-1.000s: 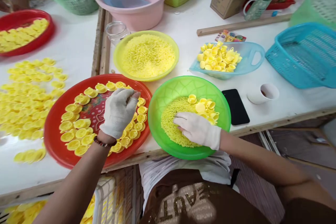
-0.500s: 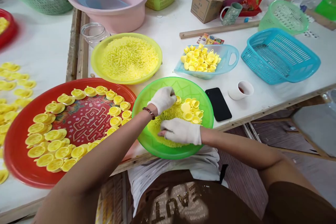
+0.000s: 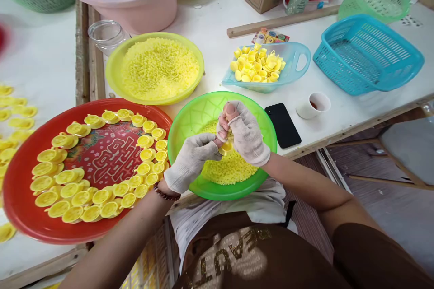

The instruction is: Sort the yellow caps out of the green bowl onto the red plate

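Both gloved hands meet above a green bowl (image 3: 179, 122) that holds small yellow pellets (image 3: 233, 171). My left hand (image 3: 195, 158), fingertips bare, pinches a small yellow toy cup (image 3: 227, 147) by its edge. Just over the cup, my right hand (image 3: 249, 133) is closed, with thumb and fingertips pressed together; whatever they hold is too small or hidden to name. To the left, a large red tray (image 3: 20, 198) carries rows of yellow cups on saucers (image 3: 81, 198) around a printed red centre.
Behind stand a yellow bowl of pellets (image 3: 113, 79) and a blue scoop tray (image 3: 298, 61) with loose yellow cups. At right are a black phone (image 3: 283, 125), a paper cup of dark liquid (image 3: 313, 105) and a blue basket (image 3: 369, 61). A glass jar (image 3: 106, 36) touches the pink basin (image 3: 149, 6).
Both hands have risen from the pellets and come together at a yellow cup, the right hand moving up and the left down. The camera view has shifted slightly.
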Available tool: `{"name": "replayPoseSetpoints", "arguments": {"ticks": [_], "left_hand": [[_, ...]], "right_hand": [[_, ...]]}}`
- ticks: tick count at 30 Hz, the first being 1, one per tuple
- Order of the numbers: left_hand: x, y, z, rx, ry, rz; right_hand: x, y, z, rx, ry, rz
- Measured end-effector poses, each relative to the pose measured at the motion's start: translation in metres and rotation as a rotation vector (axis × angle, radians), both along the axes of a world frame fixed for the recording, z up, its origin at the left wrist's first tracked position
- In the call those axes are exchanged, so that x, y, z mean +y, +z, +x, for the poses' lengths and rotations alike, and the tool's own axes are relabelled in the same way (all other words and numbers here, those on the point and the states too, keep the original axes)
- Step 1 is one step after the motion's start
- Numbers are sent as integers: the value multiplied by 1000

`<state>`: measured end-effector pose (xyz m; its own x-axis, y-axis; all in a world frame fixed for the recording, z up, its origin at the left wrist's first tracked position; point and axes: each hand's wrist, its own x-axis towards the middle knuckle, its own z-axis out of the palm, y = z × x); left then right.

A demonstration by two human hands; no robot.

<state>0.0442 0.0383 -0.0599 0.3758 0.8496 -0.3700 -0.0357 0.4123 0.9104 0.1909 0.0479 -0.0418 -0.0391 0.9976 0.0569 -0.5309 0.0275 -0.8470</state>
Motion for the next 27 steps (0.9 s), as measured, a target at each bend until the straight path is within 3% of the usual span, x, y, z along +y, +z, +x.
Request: {"name": "replayPoseSetpoints", "arguments": {"ticks": [10,13,17,19,23,27], "left_hand": [[-1,4,-9,-52,55,-37],[-1,3,-14,-78,88,-81],[-1,1,-14,-47,81,-66],[-3,2,-13,-29,86,-53],[-4,21,-22,68,145,11],[8,46,-71,441,318,305]], "right_hand": [[-5,2,11,16,-8,-58],[-13,1,19,-170,21,-33],[-23,-2,29,-643,68,90],[-26,-4,32,-772,63,111],[-29,-7,34,-689,40,-12],[-32,-10,33,-707,149,25]]}}
